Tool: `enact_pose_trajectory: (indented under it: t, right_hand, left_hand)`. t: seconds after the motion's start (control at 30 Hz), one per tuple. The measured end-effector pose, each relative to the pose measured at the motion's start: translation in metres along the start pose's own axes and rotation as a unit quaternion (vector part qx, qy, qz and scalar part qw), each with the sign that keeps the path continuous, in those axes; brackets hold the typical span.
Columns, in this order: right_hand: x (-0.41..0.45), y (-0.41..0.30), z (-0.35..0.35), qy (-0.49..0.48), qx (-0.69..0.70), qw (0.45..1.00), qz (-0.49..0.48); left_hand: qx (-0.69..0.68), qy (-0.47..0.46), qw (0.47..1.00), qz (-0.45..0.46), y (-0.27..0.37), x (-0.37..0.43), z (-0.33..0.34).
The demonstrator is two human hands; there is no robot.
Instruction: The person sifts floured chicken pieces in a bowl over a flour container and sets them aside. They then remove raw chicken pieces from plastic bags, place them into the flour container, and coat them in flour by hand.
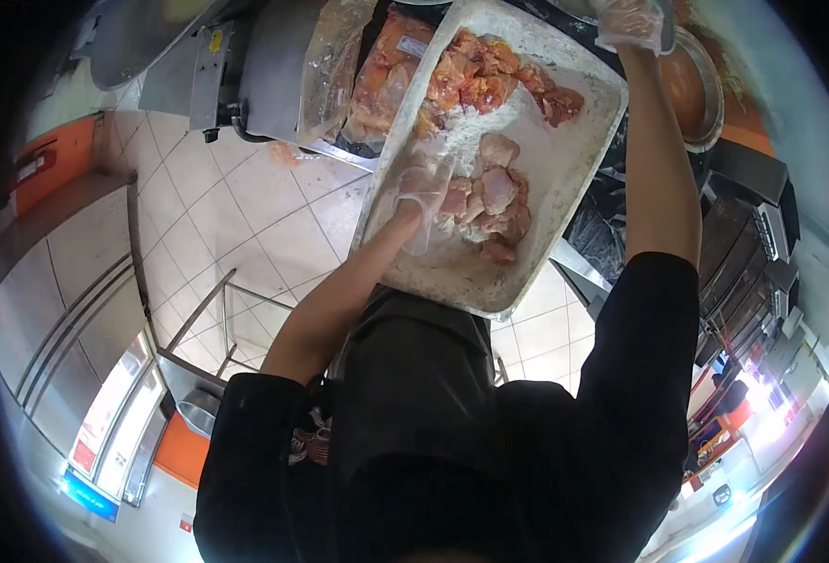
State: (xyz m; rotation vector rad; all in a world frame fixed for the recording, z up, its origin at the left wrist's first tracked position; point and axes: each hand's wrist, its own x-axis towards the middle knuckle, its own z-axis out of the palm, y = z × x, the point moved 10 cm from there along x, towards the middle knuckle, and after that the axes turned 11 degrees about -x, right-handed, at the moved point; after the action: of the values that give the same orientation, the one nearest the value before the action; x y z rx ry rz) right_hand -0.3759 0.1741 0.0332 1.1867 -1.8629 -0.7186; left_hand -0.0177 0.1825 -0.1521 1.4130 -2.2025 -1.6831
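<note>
A white tray (562, 204), worn and dusted with white flour, lies tilted in front of me. Pale raw chicken pieces (497, 193) are heaped in its near half. Wetter orange-red chicken pieces (485, 74) lie at the far end, beside a mound of flour (481, 134). My left hand (421, 179), in a loose clear plastic glove, is inside the tray just left of the pale pieces; its fingers are blurred. Beyond the tray's far right corner is my right hand (629, 27), also gloved, near a metal-looking rim. Its fingertips are partly cut off by the picture's edge.
A clear bag of reddish meat (386, 84) sits left of the tray, with another plastic bag (330, 70) beside it. At right stands a round metal bowl (696, 91) with orange contents. Black plastic (597, 225) lies under the tray's right side. A metal-framed stand (224, 310) is on the tiled floor.
</note>
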Motion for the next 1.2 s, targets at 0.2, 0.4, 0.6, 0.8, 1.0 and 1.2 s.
enact_pose_trajectory:
  t: [0.2, 0.4, 0.6, 0.8, 1.0, 1.2]
  right_hand:
    - [-0.011, 0.019, -0.073, 0.076, 0.210, 0.964, 0.145]
    - [-0.209, -0.138, -0.022, -0.529, 0.353, 0.771, 0.043]
    - [-0.235, -0.232, -0.036, -0.471, 0.483, 0.738, -0.007]
    - [-0.276, -0.261, -0.058, -0.413, 0.364, 0.809, -0.205]
    - [-0.211, -0.149, -0.195, -0.316, 0.518, 0.792, -0.069]
    - [-0.287, -0.212, -0.100, -0.605, 0.442, 0.661, 0.035]
  left_hand:
    - [0.150, -0.100, 0.979, 0.094, -0.025, 0.012, 0.052]
    - [0.058, -0.085, 0.995, -0.002, 0.020, -0.003, 0.036]
    - [0.050, -0.160, 0.985, 0.042, -0.006, 0.031, 0.077]
    - [-0.123, -0.313, 0.941, -0.047, -0.014, 0.014, 0.081]
    - [0.249, -0.286, 0.925, 0.015, -0.040, -0.022, 0.040]
    - [0.143, -0.138, 0.966, -0.165, -0.059, -0.050, 0.004]
